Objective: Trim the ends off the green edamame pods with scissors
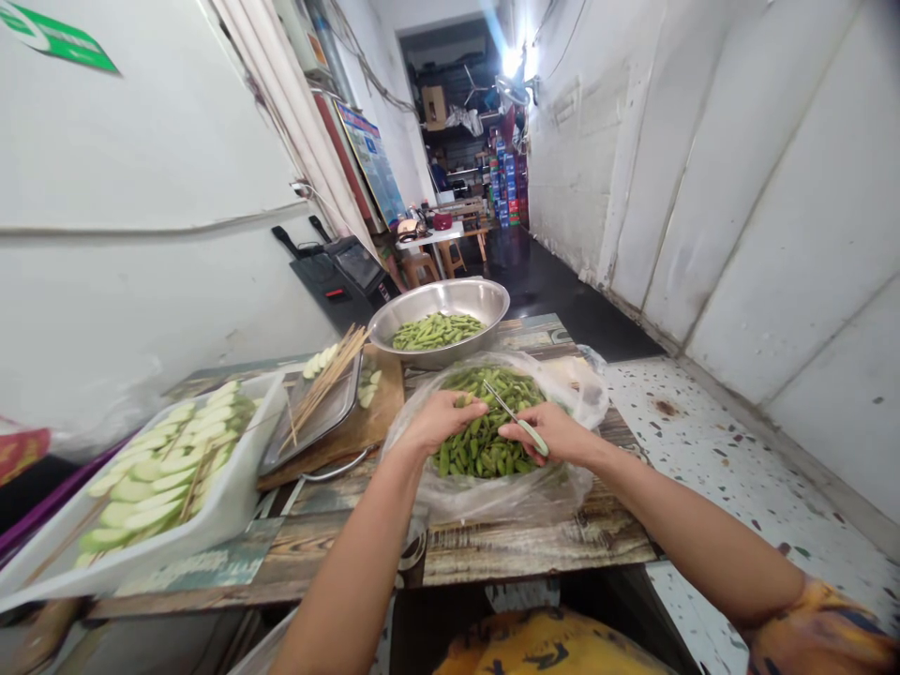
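Observation:
My right hand [555,429] grips a pair of scissors [533,438] with a pale green handle, the metal blades pointing up and to the left. My left hand [444,418] is closed in a pinch around an edamame pod [465,400], mostly covered by the fingers. Both hands are over a clear plastic bag [485,502], spread open and full of green edamame pods [485,448]. Just behind the bag, a wide steel bowl [485,292] contains more pods [437,330].
To the left, a white tray [262,459] holds skewered slices of a pale green vegetable [165,473]. Bamboo skewers [320,384] lie across a metal tray [299,448] on a wooden board [390,394]. The wood-patterned table [534,551] stands beside a white wall.

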The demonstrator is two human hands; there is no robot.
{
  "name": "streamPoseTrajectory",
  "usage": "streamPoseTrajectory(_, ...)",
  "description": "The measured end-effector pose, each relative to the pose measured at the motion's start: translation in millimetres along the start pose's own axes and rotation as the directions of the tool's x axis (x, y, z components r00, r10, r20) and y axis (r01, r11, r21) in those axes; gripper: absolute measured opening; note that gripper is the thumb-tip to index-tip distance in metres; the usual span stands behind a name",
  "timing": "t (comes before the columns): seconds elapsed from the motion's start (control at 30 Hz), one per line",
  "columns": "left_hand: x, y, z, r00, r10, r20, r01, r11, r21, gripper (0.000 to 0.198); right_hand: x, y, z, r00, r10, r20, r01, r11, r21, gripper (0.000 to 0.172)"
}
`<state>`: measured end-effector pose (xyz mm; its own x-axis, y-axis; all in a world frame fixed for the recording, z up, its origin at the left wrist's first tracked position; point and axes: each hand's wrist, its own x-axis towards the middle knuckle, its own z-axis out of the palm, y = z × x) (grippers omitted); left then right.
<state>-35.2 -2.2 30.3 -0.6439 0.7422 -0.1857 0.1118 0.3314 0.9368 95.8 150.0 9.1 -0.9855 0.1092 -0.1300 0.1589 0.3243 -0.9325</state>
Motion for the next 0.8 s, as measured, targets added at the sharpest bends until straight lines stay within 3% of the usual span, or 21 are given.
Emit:
streamPoseTrajectory(0.1,-7,1,-4.3,0.999,-0.014,0.042,0.01,0.995,0.102,0.031,-1,3,1,0.999,-0.026,0.032,0.028,0.997,-0.074,0.048)
streamPoseTrajectory(0.27,-18,-4,-8.9,0.989,-0.021,0.147,-0.015,0.971,0.239,0.034,-4,3,2,0.986,0.053,0.158,-0.035,0.993,-0.115,0.048)
streamPoseTrajectory(0.47,-21,-2,-7.3,0.984,0.139,0.116,-0.174,0.898,0.405,0.037,-7,-3,1,0.968,0.063,0.241,-0.051,0.997,-0.055,0.047)
streamPoseTrajectory(0.6,-23,0,-7.2,0.981,0.151,0.121,-0.185,0.912,0.366,0.037,-7,-2,-1,0.979,0.006,0.202,0.013,0.996,-0.092,0.048)
streamPoseTrajectory(0.8,-27,-6,-8.6,0.983,-0.004,0.181,-0.048,0.958,0.282,0.034,-10,0,1,0.988,-0.003,0.153,0.038,0.974,-0.225,0.044)
